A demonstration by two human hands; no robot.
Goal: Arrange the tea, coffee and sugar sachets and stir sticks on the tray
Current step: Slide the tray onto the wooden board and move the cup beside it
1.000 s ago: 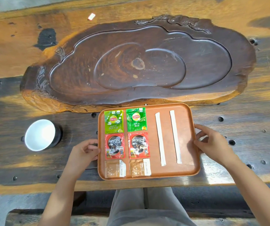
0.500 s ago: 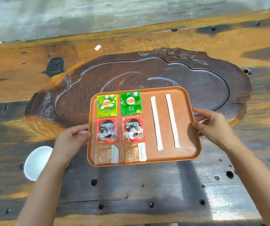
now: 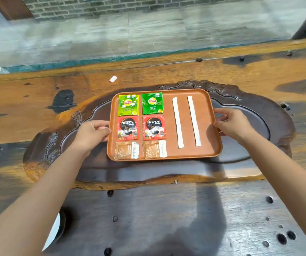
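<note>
**Op:** While I've got both hands on it, status: left hand (image 3: 93,134) clamps the left rim of the tray (image 3: 210,145), thumb on top; right hand (image 3: 230,124) clamps the right rim, fingers curled over the edge. Tray sits over the carved wooden tea board (image 3: 270,115), centre of frame. Can't tell if it's resting on the board or held just above.

**Eng:** Contents?

**Op:** Left half, two columns, three rows. Far row: two green tea sachets (image 3: 128,104), glossy foil. Middle: two red coffee sachets (image 3: 128,128), same finish. Near row: two brown sugar sachets (image 3: 126,150), paper, white end strip. Right half: two stir sticks (image 3: 178,122) in white paper sleeves, long, thin, roughly parallel, apart from each other.

**Eng:** Surroundings? Obstructions?

**Op:** Board is dark, irregular slab outline, sunken basin, relief carving on left and far edges. Table (image 3: 167,218) under it is a lacquered wood slab, orange and near-black patches, small round holes. Small white scrap (image 3: 113,78) on the table beyond the board, far left. White cup (image 3: 53,231) near left, mostly hidden behind my left forearm. Nothing on the board around the tray.

**Eng:** Tray?

**Op:** Rust-brown, matte, rectangular, rounded corners, low raised lip.
</note>
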